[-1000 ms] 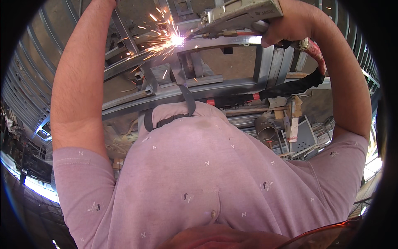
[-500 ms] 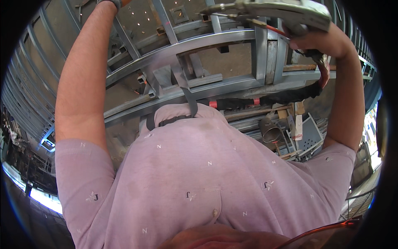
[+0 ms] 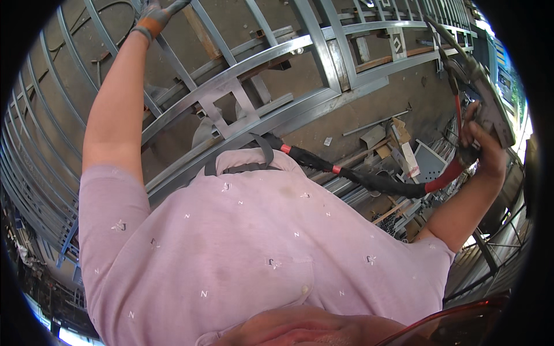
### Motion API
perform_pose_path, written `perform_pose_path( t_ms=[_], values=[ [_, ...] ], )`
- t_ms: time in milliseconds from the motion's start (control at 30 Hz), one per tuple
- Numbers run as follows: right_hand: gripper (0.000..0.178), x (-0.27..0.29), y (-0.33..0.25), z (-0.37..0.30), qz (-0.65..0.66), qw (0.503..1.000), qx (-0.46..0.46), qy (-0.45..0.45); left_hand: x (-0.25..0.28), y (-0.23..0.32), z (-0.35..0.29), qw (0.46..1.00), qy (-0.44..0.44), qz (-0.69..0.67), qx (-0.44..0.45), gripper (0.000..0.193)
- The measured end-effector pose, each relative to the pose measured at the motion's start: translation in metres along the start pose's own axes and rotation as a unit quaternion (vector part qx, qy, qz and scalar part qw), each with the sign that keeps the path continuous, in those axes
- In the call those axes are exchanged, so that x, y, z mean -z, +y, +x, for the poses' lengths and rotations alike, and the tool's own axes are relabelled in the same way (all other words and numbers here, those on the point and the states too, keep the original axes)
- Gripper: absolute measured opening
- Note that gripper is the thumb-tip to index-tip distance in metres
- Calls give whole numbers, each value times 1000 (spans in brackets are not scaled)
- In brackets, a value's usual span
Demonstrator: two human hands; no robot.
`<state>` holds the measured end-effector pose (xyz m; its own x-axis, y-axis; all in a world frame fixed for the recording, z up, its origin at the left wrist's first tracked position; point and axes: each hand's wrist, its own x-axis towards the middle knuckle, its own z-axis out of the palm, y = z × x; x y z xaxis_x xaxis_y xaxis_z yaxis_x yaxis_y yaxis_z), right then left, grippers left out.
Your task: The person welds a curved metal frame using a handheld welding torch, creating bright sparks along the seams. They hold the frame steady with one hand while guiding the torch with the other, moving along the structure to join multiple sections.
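Note:
My right hand, bare, is wrapped round the handle of a grey welding gun out at the right side. Its narrow nozzle points up toward the far side, and a thin red tube runs along it. From its grip a thick cable, wrapped in black with red bands, hangs across to my waist. My left hand, in a grey and orange glove, is at the upper left edge over the bars of a shiny metal frame. Its thumb is stretched out and apart; the other fingertips are cut off by the picture's edge.
The barred frame curves across in front of me, with a square-holed plate at its near rail. To the right on the floor lie cardboard scraps, a perforated metal plate and loose metal lengths. More bars stand at the left.
The welding gun in my right hand has swung outward and down to the right, away from the frame. The cable hangs lower. My left glove has come into view, and sparks no longer show.

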<state>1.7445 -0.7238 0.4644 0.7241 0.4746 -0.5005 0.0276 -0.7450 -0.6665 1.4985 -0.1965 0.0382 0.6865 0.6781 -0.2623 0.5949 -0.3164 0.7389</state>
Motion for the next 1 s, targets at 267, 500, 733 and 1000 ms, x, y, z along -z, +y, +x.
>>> perform_pose_path(
  t_ms=[267,500,733,1000],
  values=[
    [57,-34,8,-59,78,990,91,-73,43,-49,-209,964,36,-228,-136,67],
    [54,-133,-7,-38,110,965,151,-182,74,-81,-474,985,-105,-115,81,39],
    [32,-206,2,-1,98,925,245,-275,26,-121,-673,864,-161,168,446,71],
    [29,-296,16,0,-40,897,292,-328,-90,-109,-799,809,-16,-106,579,59]
  ],
)
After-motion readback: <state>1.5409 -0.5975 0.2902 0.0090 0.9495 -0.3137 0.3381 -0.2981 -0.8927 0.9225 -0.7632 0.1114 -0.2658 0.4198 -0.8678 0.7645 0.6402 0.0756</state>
